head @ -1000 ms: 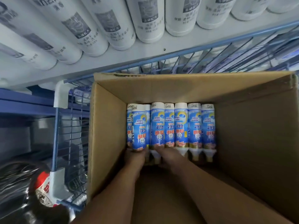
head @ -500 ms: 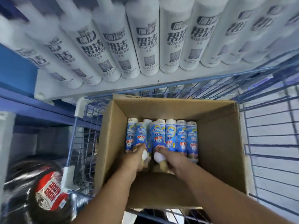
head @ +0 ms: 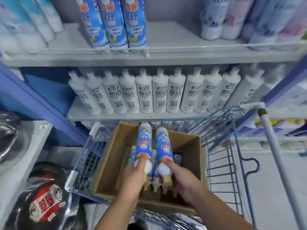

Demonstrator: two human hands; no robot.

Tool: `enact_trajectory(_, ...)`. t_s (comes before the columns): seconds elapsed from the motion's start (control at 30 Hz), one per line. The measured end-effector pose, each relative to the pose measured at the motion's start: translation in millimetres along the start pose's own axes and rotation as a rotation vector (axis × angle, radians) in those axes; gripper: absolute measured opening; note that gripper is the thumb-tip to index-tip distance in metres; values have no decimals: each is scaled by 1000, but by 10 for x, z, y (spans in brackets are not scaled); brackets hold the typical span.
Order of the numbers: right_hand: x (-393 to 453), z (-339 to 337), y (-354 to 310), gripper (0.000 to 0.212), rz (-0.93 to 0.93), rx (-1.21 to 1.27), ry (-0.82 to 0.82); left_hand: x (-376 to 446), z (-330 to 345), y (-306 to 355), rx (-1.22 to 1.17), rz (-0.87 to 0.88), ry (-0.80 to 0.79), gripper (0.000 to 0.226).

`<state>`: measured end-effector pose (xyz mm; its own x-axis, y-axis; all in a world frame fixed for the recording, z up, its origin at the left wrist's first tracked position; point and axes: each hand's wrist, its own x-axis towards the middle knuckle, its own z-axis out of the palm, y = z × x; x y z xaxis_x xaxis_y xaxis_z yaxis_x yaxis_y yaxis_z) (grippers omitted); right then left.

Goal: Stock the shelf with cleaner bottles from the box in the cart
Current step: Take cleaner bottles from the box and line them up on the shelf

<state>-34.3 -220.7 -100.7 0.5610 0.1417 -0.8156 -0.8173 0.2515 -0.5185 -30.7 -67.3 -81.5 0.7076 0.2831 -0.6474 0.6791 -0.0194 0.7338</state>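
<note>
We grip one blue bottle per hand, L hand (head: 135, 175) & R hand (head: 180, 177), fingers curled round necks; lift clear of box (head: 191, 146), flip upright, set beside matching shelf bottles (head: 114, 22).

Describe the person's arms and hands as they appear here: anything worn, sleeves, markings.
Both forearms are bare right to the bottom edge of the picture, with no sleeve showing. The left hand and right hand wear no gloves. No watch, bracelet or ring shows, and no markings can be made out.

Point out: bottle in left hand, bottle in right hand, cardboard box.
Bottle in left hand (head: 143, 143), head view, blue label.
Bottle in right hand (head: 164, 145), head view, blue label.
Cardboard box (head: 189, 143), head view, inner far wall.
</note>
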Motion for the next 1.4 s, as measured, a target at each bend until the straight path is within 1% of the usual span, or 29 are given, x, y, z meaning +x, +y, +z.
enact_trajectory(0.13, -511, -10, -336, 51, -139, 14, -58, -496, -16, 420, -45, 168, -12, 43)
enact_trajectory(0.27, -1029, 69, -679, 46, -271, -7, -118, -919, -25, 866, -1, 352, 11, 45)
enact_trajectory(0.43, -1512, 120, -1054, 51, -425, -21, -114, -1247, -74, 1377, -3, 505, 16, 32)
enact_trajectory(0.57, -1705, 225, -1409, 57, -542, -24, -72, -1293, -103, 1791, -29, 607, -57, 24)
enact_trajectory(0.67, -1730, 345, -1700, 62, -601, -47, -31, -1229, -95, 2068, -61, 597, -122, 30)
enact_trajectory(0.77, -1646, 459, -1989, 51, -610, 1, -21, -1122, -66, 2324, -83, 572, -155, 32)
enact_trajectory(0.87, -1518, 541, -2209, 49, -596, 18, 7, -1018, -43, 2536, -97, 559, -157, 28)
enact_trajectory(1.0, -1374, 623, -2410, 38, -560, 4, 25, -876, -23, 2752, -64, 500, -154, 35)
enact_trajectory(1.07, -1308, 661, -2489, 39, -545, -28, 47, -778, -10, 2834, -68, 481, -160, 35)
enact_trajectory(1.2, -1209, 713, -2601, 47, -538, -70, 59, -525, 8, 2900, -61, 464, -214, 34)
enact_trajectory(1.33, -1169, 756, -2664, 45, -674, -131, 64, -378, 19, 2910, -97, 469, -302, 26)
enact_trajectory(1.4, -1147, 754, -2655, 44, -717, -127, 45, -351, 8, 2927, -111, 465, -309, 25)
